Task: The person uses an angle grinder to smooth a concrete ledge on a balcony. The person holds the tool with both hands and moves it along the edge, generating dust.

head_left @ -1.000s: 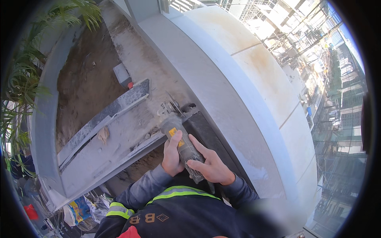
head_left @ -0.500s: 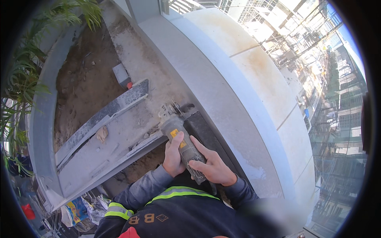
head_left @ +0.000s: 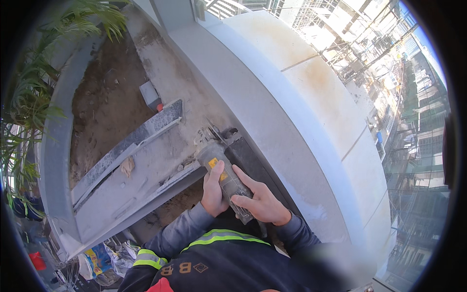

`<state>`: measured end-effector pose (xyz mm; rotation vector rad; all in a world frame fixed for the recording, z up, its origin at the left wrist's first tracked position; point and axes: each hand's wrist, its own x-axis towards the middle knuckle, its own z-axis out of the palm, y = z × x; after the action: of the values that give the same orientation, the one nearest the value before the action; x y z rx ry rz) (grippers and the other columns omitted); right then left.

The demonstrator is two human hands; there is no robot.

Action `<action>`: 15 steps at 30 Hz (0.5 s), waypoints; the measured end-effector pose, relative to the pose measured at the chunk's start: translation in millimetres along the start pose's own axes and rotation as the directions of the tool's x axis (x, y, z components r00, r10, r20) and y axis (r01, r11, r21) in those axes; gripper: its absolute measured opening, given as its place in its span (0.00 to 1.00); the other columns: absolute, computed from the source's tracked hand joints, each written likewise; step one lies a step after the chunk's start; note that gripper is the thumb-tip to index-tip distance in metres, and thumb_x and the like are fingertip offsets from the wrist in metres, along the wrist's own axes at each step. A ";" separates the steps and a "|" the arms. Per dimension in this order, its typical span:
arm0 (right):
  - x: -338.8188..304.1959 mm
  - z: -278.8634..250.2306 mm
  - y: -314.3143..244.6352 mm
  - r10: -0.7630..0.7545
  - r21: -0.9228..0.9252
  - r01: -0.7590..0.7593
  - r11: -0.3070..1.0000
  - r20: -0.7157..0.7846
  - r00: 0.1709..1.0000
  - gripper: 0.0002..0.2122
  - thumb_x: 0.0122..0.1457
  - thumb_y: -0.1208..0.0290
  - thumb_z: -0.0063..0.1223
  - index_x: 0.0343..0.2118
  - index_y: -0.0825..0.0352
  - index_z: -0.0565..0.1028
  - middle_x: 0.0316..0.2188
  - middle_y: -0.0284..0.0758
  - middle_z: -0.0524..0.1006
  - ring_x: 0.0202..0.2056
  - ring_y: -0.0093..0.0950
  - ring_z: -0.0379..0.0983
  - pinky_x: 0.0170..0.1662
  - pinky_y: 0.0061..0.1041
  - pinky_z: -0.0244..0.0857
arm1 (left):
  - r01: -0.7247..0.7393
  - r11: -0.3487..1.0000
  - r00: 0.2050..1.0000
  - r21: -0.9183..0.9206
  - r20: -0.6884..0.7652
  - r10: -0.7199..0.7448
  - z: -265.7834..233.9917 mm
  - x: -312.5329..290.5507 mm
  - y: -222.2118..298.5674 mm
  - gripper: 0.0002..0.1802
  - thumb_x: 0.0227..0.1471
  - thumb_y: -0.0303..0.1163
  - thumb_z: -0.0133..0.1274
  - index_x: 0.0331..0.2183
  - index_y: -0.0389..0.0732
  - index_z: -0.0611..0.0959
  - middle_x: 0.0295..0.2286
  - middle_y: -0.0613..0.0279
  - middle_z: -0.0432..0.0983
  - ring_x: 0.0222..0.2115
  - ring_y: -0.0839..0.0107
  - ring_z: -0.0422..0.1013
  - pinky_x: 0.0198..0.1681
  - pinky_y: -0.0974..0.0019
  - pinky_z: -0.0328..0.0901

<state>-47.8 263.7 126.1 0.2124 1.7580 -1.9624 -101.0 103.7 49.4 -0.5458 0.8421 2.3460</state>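
Observation:
Both of my hands are wrapped round the dusty grey body of an angle grinder (head_left: 224, 177). My left hand (head_left: 212, 192) grips its left side, thumb lying along the top near a yellow label. My right hand (head_left: 262, 202) holds the right side and rear, its fingers reaching over the body. The grinder's disc (head_left: 214, 130) points away from me, beside the end of a dark, long bar-like piece (head_left: 245, 153) along the parapet. Whether the disc touches that piece I cannot tell.
To the left a dark stone strip (head_left: 141, 131) crosses a dusty ledge, with a stone chip (head_left: 127, 166) near it. A grey block (head_left: 150, 95) lies by bare soil (head_left: 107, 92). Palm leaves (head_left: 29, 107) hang at far left. A pale parapet (head_left: 272, 117) curves along the right, above a drop.
The view has shifted slightly, moving the surroundings a little in the picture. My grip on the angle grinder looks the same.

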 end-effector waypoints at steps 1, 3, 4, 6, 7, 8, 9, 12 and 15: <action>-0.4 -0.2 0.6 0.012 0.025 -0.012 1.000 0.000 1.000 0.40 0.63 0.68 0.58 0.74 0.73 0.50 0.54 0.42 0.76 0.51 0.22 0.70 0.56 0.22 0.66 | -0.005 1.000 1.000 0.004 -0.012 0.005 2.0 -0.2 0.0 0.19 0.67 0.44 0.54 0.50 0.40 0.75 0.39 0.60 0.77 0.37 0.68 0.78 0.42 0.59 0.76; -1.2 -0.1 2.5 0.036 0.075 -0.036 0.997 0.000 0.999 0.40 0.63 0.68 0.58 0.75 0.73 0.50 0.54 0.41 0.76 0.50 0.22 0.70 0.55 0.22 0.66 | -0.015 1.000 0.999 0.013 -0.035 0.016 5.2 -0.2 -1.0 0.19 0.67 0.44 0.54 0.49 0.40 0.75 0.38 0.60 0.77 0.37 0.68 0.78 0.42 0.59 0.76; -1.2 -1.0 3.1 0.029 0.080 -0.029 0.996 0.000 1.000 0.41 0.63 0.68 0.58 0.75 0.73 0.50 0.54 0.41 0.75 0.50 0.21 0.70 0.55 0.21 0.66 | -0.015 1.000 0.999 0.014 -0.039 0.015 6.3 -0.4 -1.1 0.19 0.67 0.44 0.54 0.49 0.40 0.75 0.38 0.61 0.77 0.37 0.68 0.78 0.42 0.60 0.76; -1.2 -2.7 4.0 0.015 0.091 -0.015 0.996 0.001 1.000 0.41 0.63 0.68 0.58 0.75 0.73 0.50 0.55 0.40 0.75 0.50 0.21 0.70 0.54 0.21 0.66 | -0.014 1.000 0.999 0.016 -0.046 0.015 8.2 -0.7 -1.2 0.19 0.67 0.44 0.54 0.49 0.40 0.75 0.38 0.61 0.77 0.37 0.68 0.78 0.41 0.60 0.76; -1.3 -3.0 3.5 0.014 0.089 -0.014 0.996 0.001 1.000 0.41 0.63 0.68 0.58 0.75 0.73 0.50 0.54 0.40 0.75 0.50 0.21 0.70 0.54 0.21 0.66 | -0.015 1.000 0.999 0.020 -0.045 0.016 9.0 -1.0 -0.9 0.19 0.67 0.44 0.54 0.49 0.40 0.76 0.38 0.61 0.77 0.37 0.68 0.78 0.41 0.60 0.75; -1.1 -3.6 2.2 0.013 0.087 -0.013 0.996 0.001 1.000 0.41 0.63 0.68 0.58 0.75 0.73 0.50 0.54 0.40 0.75 0.50 0.21 0.70 0.54 0.22 0.66 | -0.017 1.000 0.999 0.025 -0.044 0.018 9.8 -1.1 -0.4 0.19 0.67 0.44 0.54 0.49 0.40 0.76 0.38 0.61 0.77 0.37 0.68 0.78 0.41 0.61 0.75; -1.1 -4.0 1.1 0.011 0.086 -0.011 0.996 0.000 1.000 0.41 0.63 0.68 0.58 0.75 0.73 0.50 0.54 0.40 0.75 0.49 0.21 0.70 0.54 0.22 0.66 | -0.017 0.999 0.999 0.031 -0.044 0.019 9.9 -1.2 -0.3 0.19 0.67 0.44 0.54 0.49 0.40 0.76 0.38 0.61 0.77 0.37 0.68 0.78 0.41 0.61 0.75; -0.9 -4.5 -1.1 0.030 0.108 -0.030 0.994 0.003 1.000 0.41 0.63 0.68 0.58 0.74 0.73 0.51 0.53 0.40 0.75 0.49 0.22 0.70 0.54 0.22 0.66 | -0.001 1.000 0.999 0.022 -0.038 0.002 8.6 1.0 -0.8 0.19 0.67 0.44 0.54 0.49 0.41 0.76 0.38 0.61 0.77 0.37 0.68 0.78 0.41 0.61 0.75; 0.8 -7.8 -2.8 -0.017 0.027 0.017 0.999 -0.008 1.000 0.40 0.62 0.67 0.58 0.74 0.72 0.52 0.51 0.41 0.76 0.48 0.23 0.71 0.54 0.22 0.66 | 0.002 1.000 0.999 0.010 -0.049 -0.002 9.7 1.9 -1.5 0.18 0.67 0.44 0.54 0.49 0.41 0.76 0.38 0.61 0.77 0.37 0.68 0.78 0.41 0.61 0.75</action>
<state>-51.3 271.1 127.1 0.2148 1.7441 -2.0013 -103.2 111.9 54.7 -0.6018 0.8750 2.3334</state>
